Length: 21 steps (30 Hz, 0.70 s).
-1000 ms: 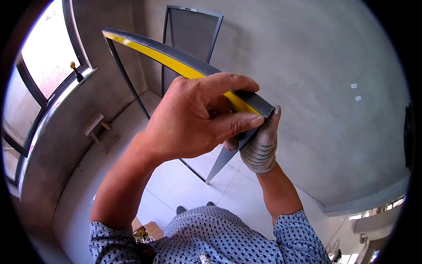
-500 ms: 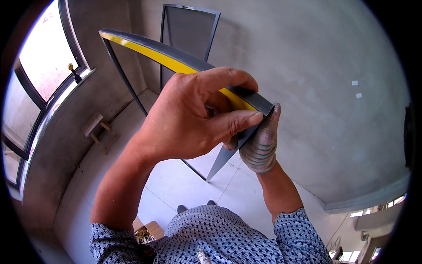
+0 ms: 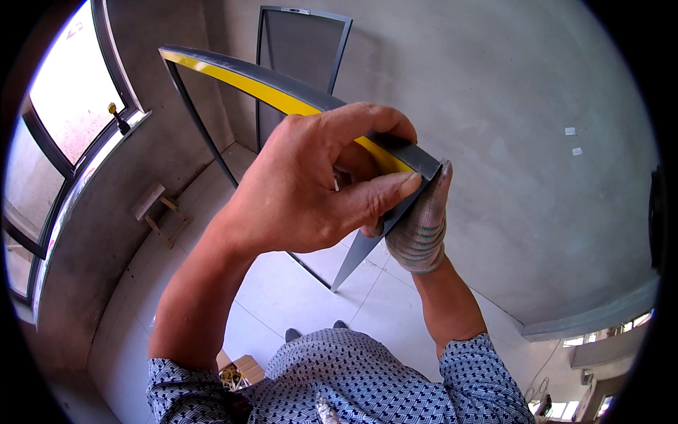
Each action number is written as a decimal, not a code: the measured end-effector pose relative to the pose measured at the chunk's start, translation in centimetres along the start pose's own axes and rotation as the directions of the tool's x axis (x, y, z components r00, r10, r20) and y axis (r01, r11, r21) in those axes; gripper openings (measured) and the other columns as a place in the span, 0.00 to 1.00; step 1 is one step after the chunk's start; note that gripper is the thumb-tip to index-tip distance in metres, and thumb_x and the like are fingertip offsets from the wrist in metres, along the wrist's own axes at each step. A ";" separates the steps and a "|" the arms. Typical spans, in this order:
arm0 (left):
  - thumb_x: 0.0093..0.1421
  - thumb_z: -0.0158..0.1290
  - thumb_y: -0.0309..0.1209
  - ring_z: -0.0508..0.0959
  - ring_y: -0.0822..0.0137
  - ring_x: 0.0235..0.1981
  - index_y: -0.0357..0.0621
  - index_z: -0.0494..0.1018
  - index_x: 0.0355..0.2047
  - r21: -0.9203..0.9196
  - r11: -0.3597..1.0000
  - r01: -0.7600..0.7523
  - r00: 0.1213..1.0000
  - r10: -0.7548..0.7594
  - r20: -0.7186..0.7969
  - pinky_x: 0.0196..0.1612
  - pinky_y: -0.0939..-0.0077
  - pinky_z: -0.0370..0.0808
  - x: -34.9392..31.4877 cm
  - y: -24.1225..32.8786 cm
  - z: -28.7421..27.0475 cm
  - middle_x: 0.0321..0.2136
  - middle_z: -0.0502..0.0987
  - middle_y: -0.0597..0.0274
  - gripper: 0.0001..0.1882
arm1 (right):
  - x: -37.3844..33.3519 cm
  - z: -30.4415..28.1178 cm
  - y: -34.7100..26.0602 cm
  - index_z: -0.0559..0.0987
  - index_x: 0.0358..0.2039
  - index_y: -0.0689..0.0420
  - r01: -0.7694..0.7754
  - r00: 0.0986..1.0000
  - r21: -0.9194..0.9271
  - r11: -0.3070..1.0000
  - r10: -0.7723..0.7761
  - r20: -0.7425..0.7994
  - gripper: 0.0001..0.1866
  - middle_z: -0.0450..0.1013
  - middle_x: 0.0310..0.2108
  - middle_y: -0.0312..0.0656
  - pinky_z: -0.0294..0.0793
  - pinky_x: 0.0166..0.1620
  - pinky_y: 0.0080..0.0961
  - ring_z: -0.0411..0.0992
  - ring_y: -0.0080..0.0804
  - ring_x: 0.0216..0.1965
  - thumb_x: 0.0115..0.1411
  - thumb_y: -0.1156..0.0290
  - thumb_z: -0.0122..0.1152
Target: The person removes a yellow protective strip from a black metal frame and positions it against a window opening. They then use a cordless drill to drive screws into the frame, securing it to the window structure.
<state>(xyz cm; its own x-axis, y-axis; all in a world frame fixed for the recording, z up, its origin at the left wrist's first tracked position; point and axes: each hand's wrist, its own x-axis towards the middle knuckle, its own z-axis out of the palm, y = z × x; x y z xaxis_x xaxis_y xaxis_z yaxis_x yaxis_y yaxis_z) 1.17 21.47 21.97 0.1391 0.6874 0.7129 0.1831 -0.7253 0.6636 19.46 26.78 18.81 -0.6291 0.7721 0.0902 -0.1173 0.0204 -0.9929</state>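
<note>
While hands (image 3: 304, 184) (image 3: 417, 237) grip, frame (image 3: 282, 85) seems unmoved.

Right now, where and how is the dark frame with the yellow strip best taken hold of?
Probably by the near end of its top rail: left hand from the left, as the rail is slim enough to pinch; gloved right hand from the right, where the rail meets the descending side piece at a corner.

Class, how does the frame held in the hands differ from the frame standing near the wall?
The held frame bears a yellow strip along one bar; the wall frame shows none. The left hand and right hand hold the held frame at a corner; neither touches the wall frame. Both have dark grey bars.
</note>
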 end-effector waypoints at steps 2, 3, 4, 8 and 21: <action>0.63 0.63 0.34 0.87 0.61 0.28 0.33 0.73 0.53 -0.016 1.000 -0.012 1.000 0.012 -0.001 0.35 0.69 0.87 0.1 -0.3 0.1 0.41 0.81 0.49 0.22 | 0.0 -0.4 0.1 0.70 0.48 0.53 -0.003 1.000 -0.002 1.000 0.003 -0.012 0.51 0.69 0.28 0.34 0.68 0.22 0.14 0.69 0.18 0.24 0.54 0.14 0.33; 0.63 0.62 0.33 0.87 0.62 0.28 0.33 0.73 0.53 -0.011 0.999 -0.042 0.999 0.042 -0.014 0.35 0.69 0.87 0.0 -0.8 0.2 0.42 0.81 0.48 0.22 | 0.2 -0.3 0.2 0.70 0.49 0.53 -0.001 1.000 0.011 1.000 0.001 -0.015 0.51 0.69 0.28 0.34 0.68 0.22 0.14 0.69 0.18 0.24 0.54 0.14 0.32; 0.64 0.62 0.33 0.86 0.62 0.28 0.32 0.73 0.53 -0.006 0.997 -0.073 0.997 0.072 -0.027 0.36 0.69 0.87 0.0 -1.1 0.2 0.42 0.81 0.47 0.22 | 0.4 -0.2 0.2 0.71 0.50 0.53 0.002 1.000 0.023 1.000 -0.002 -0.020 0.51 0.69 0.28 0.34 0.68 0.22 0.15 0.69 0.18 0.24 0.54 0.14 0.32; 0.63 0.61 0.28 0.86 0.64 0.29 0.32 0.71 0.54 0.015 0.999 -0.050 0.993 0.051 -0.104 0.35 0.71 0.86 -0.6 -1.1 0.5 0.44 0.80 0.46 0.22 | 0.5 -0.5 0.3 0.71 0.51 0.52 0.007 1.000 0.037 0.999 -0.007 0.020 0.51 0.70 0.31 0.33 0.72 0.24 0.16 0.70 0.18 0.25 0.55 0.15 0.30; 0.60 0.63 0.22 0.85 0.71 0.24 0.32 0.77 0.37 0.226 0.971 -0.081 0.972 0.127 -0.197 0.28 0.81 0.81 -1.1 1.3 2.8 0.27 0.83 0.58 0.08 | 1.1 -1.2 1.0 0.72 0.60 0.56 0.000 0.996 0.150 0.989 -0.013 0.087 0.54 0.73 0.54 0.45 0.71 0.64 0.42 0.71 0.40 0.58 0.58 0.18 0.28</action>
<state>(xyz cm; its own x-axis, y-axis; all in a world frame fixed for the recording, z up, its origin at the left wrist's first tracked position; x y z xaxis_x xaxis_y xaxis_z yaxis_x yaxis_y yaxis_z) 3.96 19.91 21.40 -0.0333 0.5688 0.8218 0.3868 -0.7509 0.5353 19.62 28.39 17.80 -0.6923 0.7132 0.1099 -0.2311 -0.0749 -0.9700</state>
